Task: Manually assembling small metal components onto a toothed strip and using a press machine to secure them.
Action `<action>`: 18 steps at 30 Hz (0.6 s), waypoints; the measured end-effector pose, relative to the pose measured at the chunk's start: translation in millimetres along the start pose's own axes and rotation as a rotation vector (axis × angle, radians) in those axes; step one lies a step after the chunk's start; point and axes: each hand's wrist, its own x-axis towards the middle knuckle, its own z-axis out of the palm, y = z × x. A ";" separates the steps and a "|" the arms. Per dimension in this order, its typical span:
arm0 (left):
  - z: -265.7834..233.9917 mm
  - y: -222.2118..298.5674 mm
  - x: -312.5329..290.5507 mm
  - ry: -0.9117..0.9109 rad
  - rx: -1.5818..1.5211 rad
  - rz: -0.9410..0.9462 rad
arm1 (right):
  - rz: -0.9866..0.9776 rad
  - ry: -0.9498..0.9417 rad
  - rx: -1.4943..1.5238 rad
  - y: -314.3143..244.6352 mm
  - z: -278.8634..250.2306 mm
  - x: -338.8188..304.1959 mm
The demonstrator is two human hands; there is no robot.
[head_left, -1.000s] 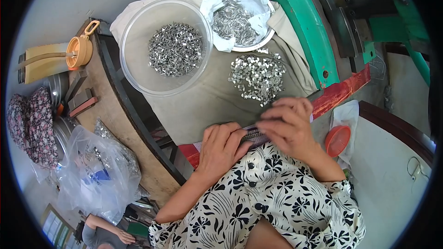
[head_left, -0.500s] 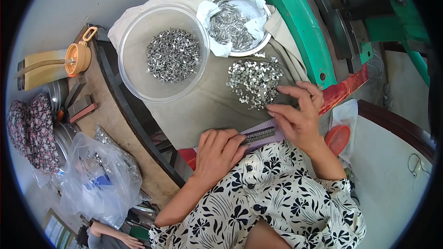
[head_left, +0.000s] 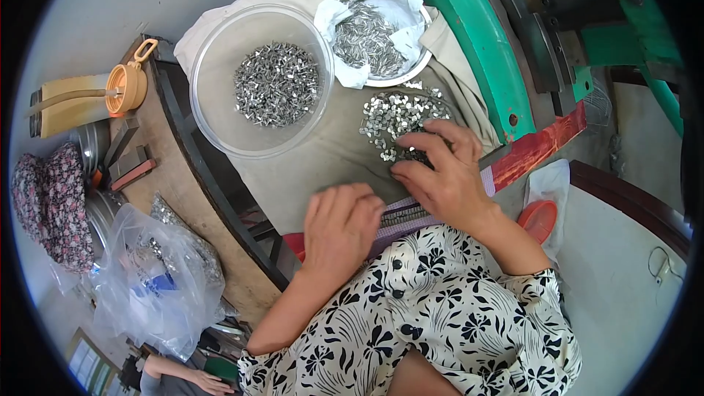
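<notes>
My right hand (head_left: pixel 447 180) reaches over the pile of small flat shiny metal pieces (head_left: pixel 400 114), fingers curved. Its thumb and index fingertips are apart at the pile's near edge. Closer to my body lies a narrow dark holder (head_left: pixel 405 215) with a row of small metal pieces in it, resting on a purple cloth (head_left: pixel 392 235). My left hand (head_left: pixel 339 227) is beside the holder's left end, smeared by motion. Whether its fingers hold a piece cannot be made out.
A clear plastic tub (head_left: pixel 213 121) of small metal parts stands beyond. Next to it, a lined metal bowl (head_left: pixel 423 62) holds thin metal pins. Green machinery (head_left: pixel 477 44) flanks the right. On the left bench (head_left: pixel 246 271) sit a plastic bag (head_left: pixel 139 315) and an orange-lidded container (head_left: pixel 126 92).
My right hand has moved left, over the near part of the metal pile. My left hand has shifted up and left, away from the end of the holder.
</notes>
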 end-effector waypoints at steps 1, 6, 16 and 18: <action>-1.4 -3.4 4.1 0.013 0.008 -0.023 | -0.027 0.023 -0.017 0.3 4.8 -1.5; -6.1 -13.8 6.8 0.071 0.008 -0.104 | 0.060 0.035 0.089 -0.7 -10.5 -7.9; -9.7 -22.9 -4.3 0.097 -0.143 -0.163 | 0.041 0.019 0.044 2.4 -6.3 -8.1; -9.0 -23.5 -4.8 0.088 -0.120 -0.125 | -0.002 0.007 0.024 0.2 -6.6 -4.0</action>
